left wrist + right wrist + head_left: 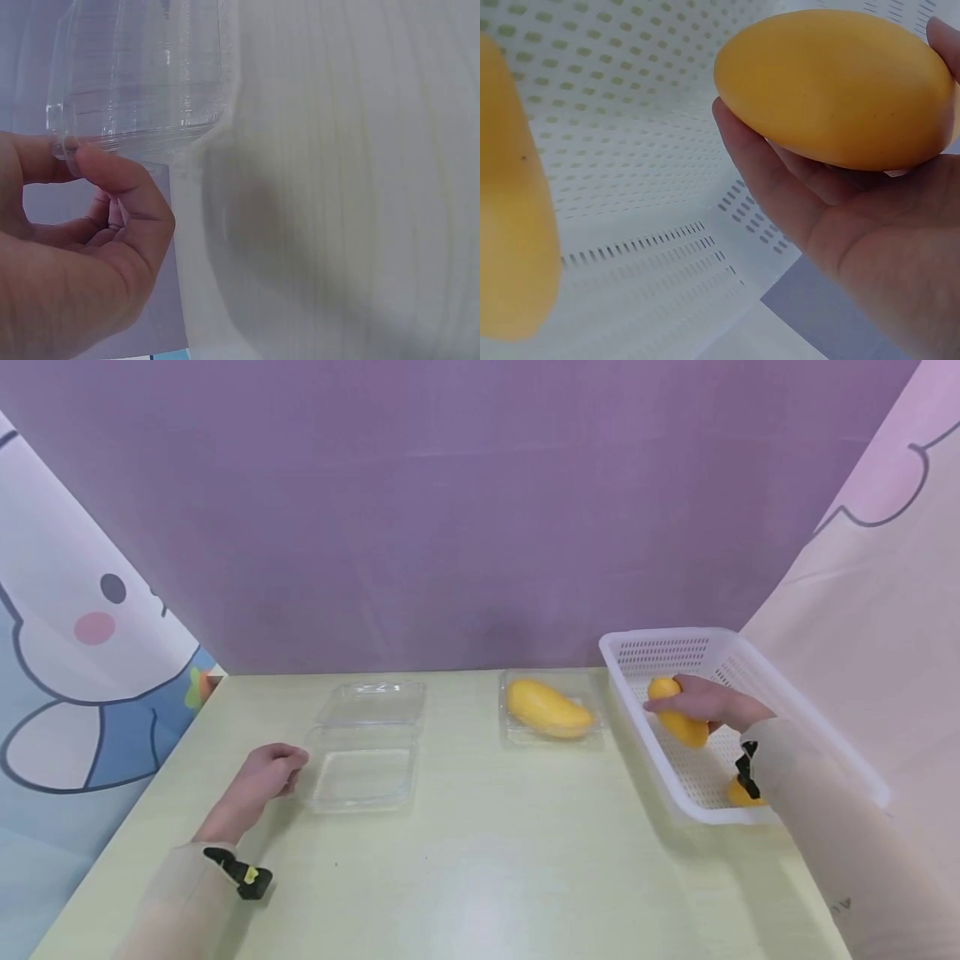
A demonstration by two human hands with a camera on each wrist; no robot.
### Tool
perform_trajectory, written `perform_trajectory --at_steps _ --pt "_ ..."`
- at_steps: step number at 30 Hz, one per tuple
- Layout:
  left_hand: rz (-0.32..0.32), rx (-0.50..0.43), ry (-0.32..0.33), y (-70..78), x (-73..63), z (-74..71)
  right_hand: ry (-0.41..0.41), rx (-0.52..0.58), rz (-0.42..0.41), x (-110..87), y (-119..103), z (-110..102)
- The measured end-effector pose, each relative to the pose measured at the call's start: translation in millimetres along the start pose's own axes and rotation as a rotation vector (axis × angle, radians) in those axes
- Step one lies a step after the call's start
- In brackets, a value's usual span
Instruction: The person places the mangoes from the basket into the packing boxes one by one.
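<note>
On the left of the table lies an unfolded clear plastic clamshell box. My left hand is at its left side; in the left wrist view the thumb and index finger pinch the edge of the clear box. My right hand reaches into a white perforated basket and grips a yellow mango. The right wrist view shows the fingers beneath this mango. Another mango lies in the basket, partly hidden behind the right wrist.
A second clear box holding a mango stands at the back of the table, left of the basket. Behind the table hangs a purple cloth. Printed cartoon cloth borders the left side.
</note>
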State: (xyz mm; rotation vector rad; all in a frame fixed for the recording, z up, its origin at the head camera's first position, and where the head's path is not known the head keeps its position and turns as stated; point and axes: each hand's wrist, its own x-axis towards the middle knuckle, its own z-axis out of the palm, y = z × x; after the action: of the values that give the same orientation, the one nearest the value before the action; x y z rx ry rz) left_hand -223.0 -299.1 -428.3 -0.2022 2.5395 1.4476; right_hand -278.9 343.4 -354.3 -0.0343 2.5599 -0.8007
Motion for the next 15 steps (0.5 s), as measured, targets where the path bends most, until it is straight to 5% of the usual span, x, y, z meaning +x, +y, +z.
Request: perform_trajectory --at_steps 15 --pt "0.009 -0.017 0.001 6.9 1.3 11.7 0.04 0.066 -0.049 -8.2 -17.9 -3.1"
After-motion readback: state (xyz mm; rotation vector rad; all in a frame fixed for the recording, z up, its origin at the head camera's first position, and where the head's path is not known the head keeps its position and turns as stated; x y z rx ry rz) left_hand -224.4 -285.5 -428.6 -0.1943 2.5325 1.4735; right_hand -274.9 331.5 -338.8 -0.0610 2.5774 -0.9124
